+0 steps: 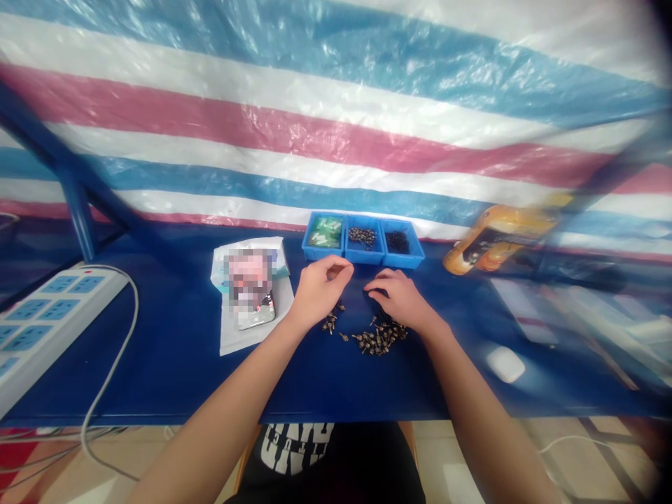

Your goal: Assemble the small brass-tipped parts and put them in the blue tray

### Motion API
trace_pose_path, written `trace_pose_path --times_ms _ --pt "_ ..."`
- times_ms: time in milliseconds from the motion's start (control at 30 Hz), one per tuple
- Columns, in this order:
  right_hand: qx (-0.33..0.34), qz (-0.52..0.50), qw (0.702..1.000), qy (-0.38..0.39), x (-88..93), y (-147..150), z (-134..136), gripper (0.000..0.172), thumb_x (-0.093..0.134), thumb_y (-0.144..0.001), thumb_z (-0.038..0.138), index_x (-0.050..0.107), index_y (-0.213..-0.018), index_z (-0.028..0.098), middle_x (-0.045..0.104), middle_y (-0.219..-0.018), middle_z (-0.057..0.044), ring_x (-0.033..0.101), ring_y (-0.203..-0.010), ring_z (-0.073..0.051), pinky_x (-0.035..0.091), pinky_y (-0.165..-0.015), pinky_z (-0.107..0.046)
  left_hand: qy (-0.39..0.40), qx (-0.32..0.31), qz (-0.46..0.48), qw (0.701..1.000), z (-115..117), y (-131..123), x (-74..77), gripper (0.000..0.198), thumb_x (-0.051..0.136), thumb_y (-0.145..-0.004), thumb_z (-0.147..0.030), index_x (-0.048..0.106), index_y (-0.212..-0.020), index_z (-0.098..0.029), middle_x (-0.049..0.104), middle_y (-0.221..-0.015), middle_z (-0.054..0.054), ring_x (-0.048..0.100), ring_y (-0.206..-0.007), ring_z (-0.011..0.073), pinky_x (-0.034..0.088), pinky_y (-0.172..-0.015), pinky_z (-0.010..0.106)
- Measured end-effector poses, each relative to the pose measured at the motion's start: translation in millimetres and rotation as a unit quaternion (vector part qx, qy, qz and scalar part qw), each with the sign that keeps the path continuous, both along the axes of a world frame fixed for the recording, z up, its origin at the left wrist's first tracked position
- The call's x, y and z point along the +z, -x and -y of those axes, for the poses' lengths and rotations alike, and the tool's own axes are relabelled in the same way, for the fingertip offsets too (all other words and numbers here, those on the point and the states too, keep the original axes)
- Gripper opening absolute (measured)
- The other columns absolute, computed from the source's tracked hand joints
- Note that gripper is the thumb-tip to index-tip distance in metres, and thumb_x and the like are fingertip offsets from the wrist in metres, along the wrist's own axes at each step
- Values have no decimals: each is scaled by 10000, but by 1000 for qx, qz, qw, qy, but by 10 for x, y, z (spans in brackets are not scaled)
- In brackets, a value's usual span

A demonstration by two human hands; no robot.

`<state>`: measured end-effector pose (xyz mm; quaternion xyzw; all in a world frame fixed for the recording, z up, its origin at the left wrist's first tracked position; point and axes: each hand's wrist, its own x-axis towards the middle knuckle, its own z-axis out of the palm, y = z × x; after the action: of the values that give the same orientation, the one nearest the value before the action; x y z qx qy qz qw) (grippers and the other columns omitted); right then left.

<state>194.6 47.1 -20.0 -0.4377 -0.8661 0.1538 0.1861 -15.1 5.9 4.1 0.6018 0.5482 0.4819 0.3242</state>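
Observation:
My left hand (324,283) hovers over the blue table in front of the bins, thumb and fingertips pinched together; anything between them is too small to make out. Across from it, my right hand (397,295) is curled, its thumb and forefinger close together, and its contents cannot be made out either. Just below my right hand lies a heap of small brass-and-dark metal parts (379,339), like screws or pins. A smaller cluster of the same parts (330,323) lies beneath my left hand.
Behind my hands stand three joined blue bins: one with green-and-white packets (325,232), one with brassy parts (362,236), one with black screw-like pieces (397,241). A phone (256,313) rests on a packet at left. A power strip (47,315), orange package (493,238) and white case (505,364) flank them.

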Motion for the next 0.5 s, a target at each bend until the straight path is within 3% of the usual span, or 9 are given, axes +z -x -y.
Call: trace_pose_path --times_ms 167,367,500 --pt "-11 -23 1000 3 20 67 3 179 552 -922 217 726 -919 256 697 -1014 -55 587 -956 -245 431 -841 -399 1 -4 -4 1000 16 -16 8 198 596 -879 -398 693 -881 -226 737 -876 17 681 -814 181 508 -752 276" --pt "14 -243 968 62 164 184 112 118 595 -907 280 692 -964 242 721 -990 -30 651 -893 -196 488 -842 -351 5 -31 -32 999 36 -12 54 197 597 -883 -389 716 -912 -235 752 -924 12 692 -866 188 511 -819 298" --pt "4 -322 943 89 205 220 143 123 654 -872 344 684 -917 234 710 -941 -29 650 -846 -191 504 -811 -345 19 -64 -12 998 33 -4 56 191 638 -855 -376 735 -921 -225 758 -970 29 701 -892 199 531 -845 314"
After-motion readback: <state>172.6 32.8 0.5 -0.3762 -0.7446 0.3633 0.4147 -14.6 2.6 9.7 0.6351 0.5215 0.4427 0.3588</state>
